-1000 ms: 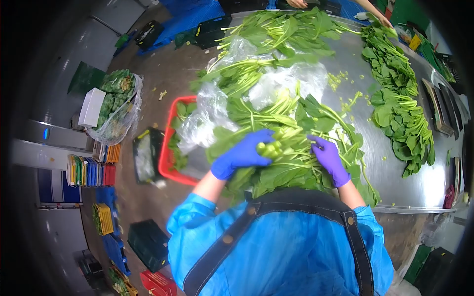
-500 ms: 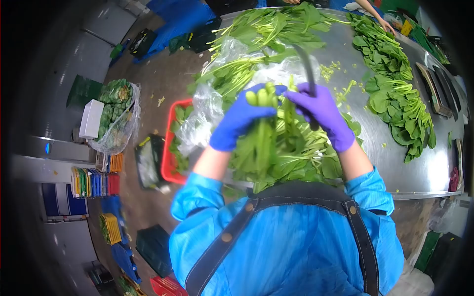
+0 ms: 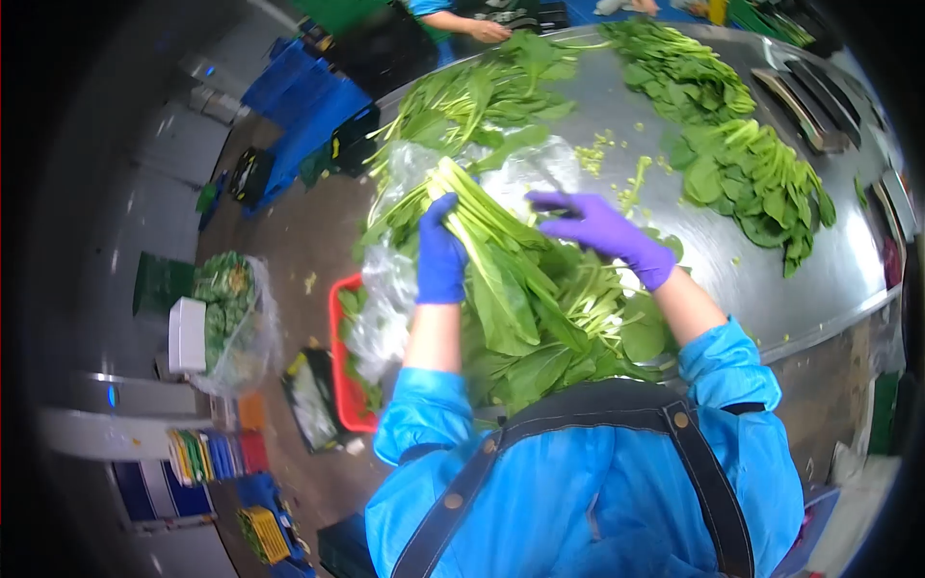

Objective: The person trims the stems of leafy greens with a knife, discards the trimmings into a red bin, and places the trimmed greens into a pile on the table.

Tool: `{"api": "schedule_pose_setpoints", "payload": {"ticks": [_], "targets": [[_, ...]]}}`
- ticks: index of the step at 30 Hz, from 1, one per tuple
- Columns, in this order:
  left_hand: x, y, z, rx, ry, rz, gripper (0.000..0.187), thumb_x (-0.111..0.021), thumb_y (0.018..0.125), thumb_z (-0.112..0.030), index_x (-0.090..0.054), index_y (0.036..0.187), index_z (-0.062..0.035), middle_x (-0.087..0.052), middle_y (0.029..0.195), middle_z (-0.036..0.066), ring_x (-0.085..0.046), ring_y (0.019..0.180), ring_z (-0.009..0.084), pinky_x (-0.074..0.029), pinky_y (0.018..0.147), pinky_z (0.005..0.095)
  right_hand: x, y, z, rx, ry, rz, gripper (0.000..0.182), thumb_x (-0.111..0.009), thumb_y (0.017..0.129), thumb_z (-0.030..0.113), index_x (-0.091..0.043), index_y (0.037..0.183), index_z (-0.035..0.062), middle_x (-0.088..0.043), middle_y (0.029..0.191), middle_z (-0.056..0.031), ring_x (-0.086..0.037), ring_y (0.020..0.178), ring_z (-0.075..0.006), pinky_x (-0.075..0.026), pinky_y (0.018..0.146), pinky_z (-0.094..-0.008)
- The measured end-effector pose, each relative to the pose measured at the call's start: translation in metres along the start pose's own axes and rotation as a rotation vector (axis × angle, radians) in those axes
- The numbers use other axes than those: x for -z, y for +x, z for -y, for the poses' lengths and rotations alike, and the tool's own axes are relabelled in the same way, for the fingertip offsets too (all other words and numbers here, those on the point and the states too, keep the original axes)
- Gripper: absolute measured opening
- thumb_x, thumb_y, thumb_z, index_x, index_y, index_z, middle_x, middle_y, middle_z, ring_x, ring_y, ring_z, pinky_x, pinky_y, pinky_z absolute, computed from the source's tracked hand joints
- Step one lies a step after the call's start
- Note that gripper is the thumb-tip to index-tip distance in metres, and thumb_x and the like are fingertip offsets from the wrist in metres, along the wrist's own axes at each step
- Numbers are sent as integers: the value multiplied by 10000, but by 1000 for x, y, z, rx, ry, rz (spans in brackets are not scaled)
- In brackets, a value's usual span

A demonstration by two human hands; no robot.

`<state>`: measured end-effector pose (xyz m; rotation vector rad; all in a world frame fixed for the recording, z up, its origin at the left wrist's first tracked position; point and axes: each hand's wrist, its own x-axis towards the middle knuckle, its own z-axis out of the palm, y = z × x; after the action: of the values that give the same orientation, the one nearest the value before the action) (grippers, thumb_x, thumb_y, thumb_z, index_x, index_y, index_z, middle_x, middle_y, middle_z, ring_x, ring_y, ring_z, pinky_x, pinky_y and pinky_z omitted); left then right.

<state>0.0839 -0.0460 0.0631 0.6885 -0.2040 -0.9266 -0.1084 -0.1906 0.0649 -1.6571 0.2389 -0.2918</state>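
Observation:
My left hand (image 3: pixel 442 252), in a blue glove, grips a bunch of leafy greens (image 3: pixel 491 241), pale stem ends pointing up and leaves hanging toward me. To the right of the bunch is my right hand (image 3: pixel 602 231) in a purple glove, its fingers reaching left toward the leaves. A dark, motion-smeared streak by its fingertips looks like the knife (image 3: pixel 551 179); its handle is hidden. Beneath both hands lies a pile of loose greens (image 3: pixel 602 313). Clear plastic bags (image 3: pixel 390 279) sit just left of and behind the bunch.
More greens (image 3: pixel 472 96) lie at the far left of the metal table (image 3: pixel 665 226), with stacked rows (image 3: pixel 756 178) on the right. Stem trimmings (image 3: pixel 595 149) are scattered between. A red crate (image 3: pixel 345 385) stands at the left edge. A co-worker's hand (image 3: pixel 487 31) shows at the far side.
The bunch has tilted, its stem ends moving left with my left hand. My right hand has drawn away from the stems and lower; the knife no longer stands clearly upright. The view has shifted.

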Motion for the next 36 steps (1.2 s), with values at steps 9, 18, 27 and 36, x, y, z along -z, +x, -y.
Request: {"api": "schedule_pose_setpoints", "payload": {"ticks": [9,18,27,36], "targets": [[-30,18,81,86,274,-223,360,-590,801,-243,-574,1085,-23,-609,980,99,-588,894,209,-473,808,329,-30,-23,-50,-35,248,-140,846,-769,695,251,-327,1364,-20,-447,1322,-181,-462,1184,-228,-371,990,-314],[-28,69,136,272,252,115,435,-575,868,-240,-472,1254,-70,-524,1236,127,-498,1139,253,-398,962,378,56,-51,-86,-223,742,-300,533,-677,750,171,-492,1220,1,-619,1009,-61,-592,902,-148,-465,824,-259],[23,18,126,365,460,145,625,-486,883,-397,-324,1375,-47,-381,1383,171,-428,1226,285,-331,1025,394,277,-84,-76,-15,218,-1137,504,-704,704,169,-530,1139,-16,-626,966,-107,-613,835,-173,-498,742,-295],[36,-49,126,362,396,122,710,-550,831,-403,-313,1363,5,-382,1363,217,-457,1190,321,-333,1042,408,380,-114,-158,-728,-876,-1198,858,-642,699,544,-395,1308,-6,-550,1158,-266,-563,1029,-391,-440,889,-418]]}}
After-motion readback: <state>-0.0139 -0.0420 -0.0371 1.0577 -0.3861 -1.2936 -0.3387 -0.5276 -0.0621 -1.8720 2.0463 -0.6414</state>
